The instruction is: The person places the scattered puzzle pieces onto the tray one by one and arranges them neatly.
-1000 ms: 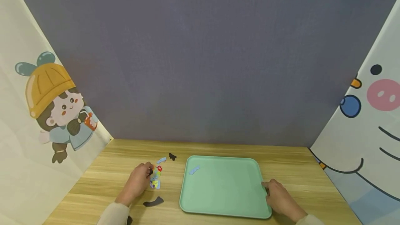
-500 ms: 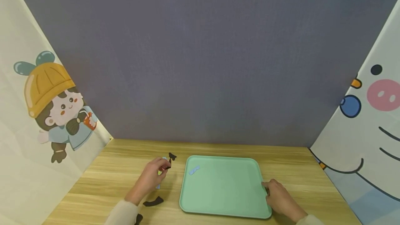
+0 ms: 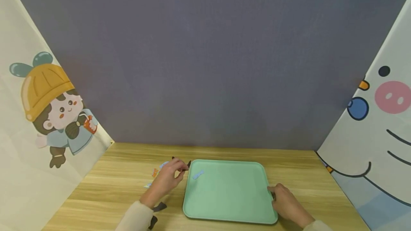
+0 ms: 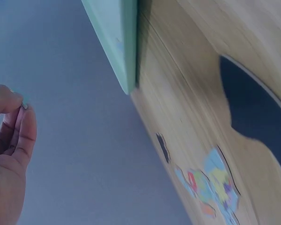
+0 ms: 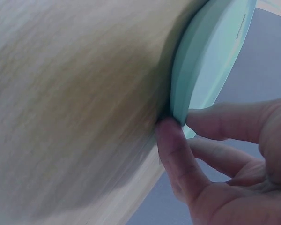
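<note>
My left hand (image 3: 167, 179) pinches a small dark-sided puzzle piece (image 3: 189, 164) between thumb and fingertips, at the far left corner of the green tray (image 3: 231, 195). In the left wrist view only a sliver of that piece shows at the fingertips. A light blue puzzle piece (image 3: 198, 174) lies inside the tray near that corner. At the tray's right side, my right hand (image 3: 287, 202) grips the rim; the right wrist view shows thumb and fingers on either side of the tray edge (image 5: 187, 70).
Left of the tray, colourful puzzle pieces (image 4: 220, 183) lie on the wooden table (image 3: 106, 188), partly hidden by my left arm. Dark pieces (image 3: 160, 207) lie nearer me, one of them close to my sleeve. A grey cloth (image 3: 205, 63) stands behind the table.
My left hand has picked up the piece from the colourful group and carried it right to the tray's corner. My right hand stays on the rim.
</note>
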Available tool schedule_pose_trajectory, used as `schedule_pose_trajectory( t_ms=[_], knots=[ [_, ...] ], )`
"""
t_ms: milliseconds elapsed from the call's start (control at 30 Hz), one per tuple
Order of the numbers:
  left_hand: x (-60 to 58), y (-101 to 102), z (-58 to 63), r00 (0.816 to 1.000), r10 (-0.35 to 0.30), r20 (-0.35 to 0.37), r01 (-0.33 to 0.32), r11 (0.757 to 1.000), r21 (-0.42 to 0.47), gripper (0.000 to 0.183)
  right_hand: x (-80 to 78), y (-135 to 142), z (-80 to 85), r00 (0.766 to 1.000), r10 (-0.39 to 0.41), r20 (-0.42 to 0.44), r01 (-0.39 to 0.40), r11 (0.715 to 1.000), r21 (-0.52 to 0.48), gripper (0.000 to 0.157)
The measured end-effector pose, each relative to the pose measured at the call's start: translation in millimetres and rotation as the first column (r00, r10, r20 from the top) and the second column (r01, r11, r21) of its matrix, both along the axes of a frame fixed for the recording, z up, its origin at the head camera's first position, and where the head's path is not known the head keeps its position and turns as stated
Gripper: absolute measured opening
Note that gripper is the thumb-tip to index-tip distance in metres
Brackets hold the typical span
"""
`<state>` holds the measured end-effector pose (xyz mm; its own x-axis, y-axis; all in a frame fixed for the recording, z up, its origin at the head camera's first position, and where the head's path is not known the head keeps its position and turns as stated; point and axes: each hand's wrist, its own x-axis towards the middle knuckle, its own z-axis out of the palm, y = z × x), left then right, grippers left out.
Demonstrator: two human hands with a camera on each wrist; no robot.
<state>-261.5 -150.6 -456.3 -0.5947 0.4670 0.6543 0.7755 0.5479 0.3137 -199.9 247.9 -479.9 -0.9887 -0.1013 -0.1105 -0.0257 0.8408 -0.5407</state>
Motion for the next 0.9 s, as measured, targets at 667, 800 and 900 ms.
schedule_pose_trajectory(
  t_ms=[667, 800, 900],
  knots=[
    [-5.6, 16, -3.2, 0.998, -0.061, -0.011, 0.061, 0.998, -0.017, 0.025, 0.1, 0, -2.2, 1.0, -0.001, -0.005, 0.001, 1.0, -0.004, 0.043],
    [-4.0, 18, -2.2, 0.995, -0.071, 0.065, 0.074, 0.996, -0.044, 0.023, -0.3, 0, -2.5, 1.0, 0.0, -0.001, 0.0, 1.0, 0.002, 0.043],
    [-2.3, 21, -0.8, 0.989, -0.045, 0.138, 0.057, 0.995, -0.079, 0.022, -0.4, 0, -2.4, 1.0, 0.0, -0.001, 0.0, 1.0, 0.003, 0.043]
  ],
)
